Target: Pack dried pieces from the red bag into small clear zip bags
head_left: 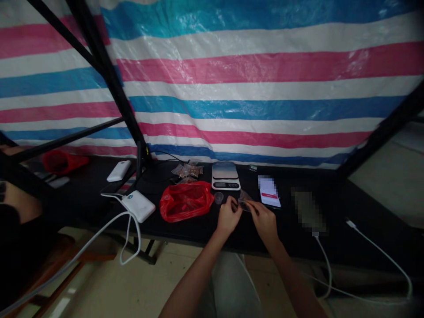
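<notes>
Between my two hands, above the near part of the black table, is a small clear plastic bag [244, 199]. My left hand [229, 215] pinches at its left side, fingers curled. On the other side my right hand [263, 217] grips the bag with thumb and fingers together. What the bag contains is too dark to make out. Just left of my left hand stands a small clear cup [218, 197]. Behind it sits a white kitchen scale [225, 185] with a bare metal plate. An open red plastic bag [187, 202] lies to the left of the cup.
Several filled clear packets [189, 170] lie behind the red bag. A phone with a lit screen [270, 192] is right of my hands. A white power bank [138, 206] with a cable stands left. Black frame posts [114, 84] rise beside the striped sheet [251, 106]. Another person sits far left.
</notes>
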Demonstrator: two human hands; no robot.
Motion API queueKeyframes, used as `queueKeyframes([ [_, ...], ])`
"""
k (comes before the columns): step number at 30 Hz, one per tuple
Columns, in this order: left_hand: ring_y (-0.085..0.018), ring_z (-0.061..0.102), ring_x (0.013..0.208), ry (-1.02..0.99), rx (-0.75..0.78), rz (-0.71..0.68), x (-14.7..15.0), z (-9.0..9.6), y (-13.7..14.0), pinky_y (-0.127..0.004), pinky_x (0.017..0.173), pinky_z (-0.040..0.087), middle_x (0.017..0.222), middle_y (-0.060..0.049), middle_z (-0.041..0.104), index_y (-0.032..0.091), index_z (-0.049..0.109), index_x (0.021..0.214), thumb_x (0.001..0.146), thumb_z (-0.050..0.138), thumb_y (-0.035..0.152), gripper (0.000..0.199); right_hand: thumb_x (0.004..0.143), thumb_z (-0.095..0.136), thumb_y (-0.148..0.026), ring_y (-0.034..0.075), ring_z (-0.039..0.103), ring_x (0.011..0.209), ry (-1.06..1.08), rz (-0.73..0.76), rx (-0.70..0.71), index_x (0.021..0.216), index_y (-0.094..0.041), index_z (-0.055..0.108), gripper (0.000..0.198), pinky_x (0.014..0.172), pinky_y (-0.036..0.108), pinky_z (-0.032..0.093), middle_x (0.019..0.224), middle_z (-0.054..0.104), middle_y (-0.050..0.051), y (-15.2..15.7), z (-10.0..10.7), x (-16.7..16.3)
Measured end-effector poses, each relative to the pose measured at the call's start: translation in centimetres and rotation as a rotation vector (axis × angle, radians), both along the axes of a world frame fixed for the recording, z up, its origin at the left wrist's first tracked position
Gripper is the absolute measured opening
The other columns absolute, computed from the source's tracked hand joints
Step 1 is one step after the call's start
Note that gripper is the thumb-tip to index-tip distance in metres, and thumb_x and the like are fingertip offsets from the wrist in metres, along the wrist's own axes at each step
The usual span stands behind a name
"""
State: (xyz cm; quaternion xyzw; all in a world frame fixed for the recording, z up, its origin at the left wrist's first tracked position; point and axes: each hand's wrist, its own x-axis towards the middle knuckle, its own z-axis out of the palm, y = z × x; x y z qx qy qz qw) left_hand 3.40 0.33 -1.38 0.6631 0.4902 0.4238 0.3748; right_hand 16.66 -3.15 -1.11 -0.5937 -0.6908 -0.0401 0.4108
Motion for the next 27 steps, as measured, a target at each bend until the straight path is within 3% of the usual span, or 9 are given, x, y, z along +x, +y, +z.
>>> queueKeyframes([
  [5, -0.010, 0.053, 0.053, -0.103, -0.085, -0.103, 0.0, 0.3, -0.4, -0.018, 0.048, 0.041, 0.060, 0.002, 0.055, 0.018, 0.052, 0.085, 0.073, 0.048, 0.016, 0.013, 0.088, 0.040, -0.029, 0.018, 0.064, 0.072, -0.220, -0.115, -0.002, 0.093, -0.019, 0.063, 0.026, 0.061, 0.027, 0.045, 0.088, 0.068, 0.005, -0.3, 1.4, -0.7],
  [9, -0.009, 0.054, 0.049, -0.351, -0.300, -0.269, -0.3, 2.0, -1.0, -0.020, 0.042, 0.045, 0.071, 0.000, 0.056, 0.017, 0.046, 0.091, 0.077, 0.043, 0.024, 0.016, 0.087, 0.042, -0.032, 0.017, 0.063, 0.066, -0.286, -0.130, 0.024, 0.093, -0.021, 0.063, 0.025, 0.057, 0.026, 0.042, 0.087, 0.068, 0.003, -1.1, 3.4, -1.9],
  [13, -0.010, 0.058, 0.051, -0.517, -0.363, -0.345, -2.0, 4.9, -1.0, -0.024, 0.047, 0.049, 0.078, -0.003, 0.059, 0.017, 0.043, 0.088, 0.078, 0.039, 0.023, 0.012, 0.086, 0.042, -0.036, 0.017, 0.062, 0.074, -0.138, -0.089, 0.029, 0.095, -0.024, 0.063, 0.026, 0.059, 0.025, 0.044, 0.094, 0.066, 0.003, -2.0, 5.8, -3.1],
  [17, -0.013, 0.061, 0.060, -0.531, -0.346, -0.365, -5.4, 7.6, -0.6, -0.025, 0.055, 0.050, 0.078, -0.003, 0.060, 0.017, 0.044, 0.091, 0.078, 0.040, 0.021, 0.014, 0.084, 0.042, -0.042, 0.018, 0.060, 0.078, 0.265, -0.054, -0.014, 0.100, -0.022, 0.061, 0.032, 0.053, 0.025, 0.048, 0.104, 0.061, 0.007, -0.7, 7.4, -3.4],
  [19, -0.013, 0.062, 0.065, -0.532, -0.304, -0.357, -7.5, 8.5, -0.4, -0.027, 0.060, 0.051, 0.079, -0.004, 0.061, 0.017, 0.045, 0.093, 0.080, 0.040, 0.023, 0.015, 0.079, 0.047, -0.048, 0.020, 0.059, 0.080, 0.555, 0.054, -0.125, 0.110, -0.020, 0.055, 0.043, 0.046, 0.025, 0.049, 0.108, 0.058, 0.011, 1.0, 7.8, -3.6],
  [21, -0.014, 0.062, 0.071, -0.520, -0.242, -0.327, -9.6, 9.3, -0.2, -0.028, 0.065, 0.051, 0.083, -0.005, 0.060, 0.017, 0.047, 0.093, 0.081, 0.042, 0.025, 0.016, 0.077, 0.049, -0.050, 0.020, 0.061, 0.074, 0.814, 0.261, -0.390, 0.114, -0.020, 0.051, 0.048, 0.043, 0.025, 0.049, 0.102, 0.060, 0.011, 2.8, 8.1, -4.3],
  [24, -0.016, 0.060, 0.082, -0.485, -0.192, -0.309, -12.4, 10.0, 0.1, -0.029, 0.073, 0.051, 0.091, -0.006, 0.059, 0.016, 0.050, 0.093, 0.080, 0.046, 0.029, 0.018, 0.079, 0.051, -0.044, 0.016, 0.062, 0.065, 1.027, 0.527, -0.799, 0.102, -0.018, 0.058, 0.035, 0.045, 0.021, 0.048, 0.088, 0.065, 0.009, 5.1, 8.5, -6.3],
  [27, -0.016, 0.058, 0.089, -0.459, -0.159, -0.333, -14.9, 10.3, 0.4, -0.030, 0.079, 0.049, 0.096, -0.005, 0.058, 0.017, 0.051, 0.095, 0.080, 0.048, 0.031, 0.021, 0.078, 0.057, -0.033, 0.010, 0.060, 0.059, 1.116, 0.578, -0.902, 0.089, -0.017, 0.061, 0.020, 0.046, 0.016, 0.044, 0.078, 0.066, 0.005, 6.8, 9.3, -8.7],
])
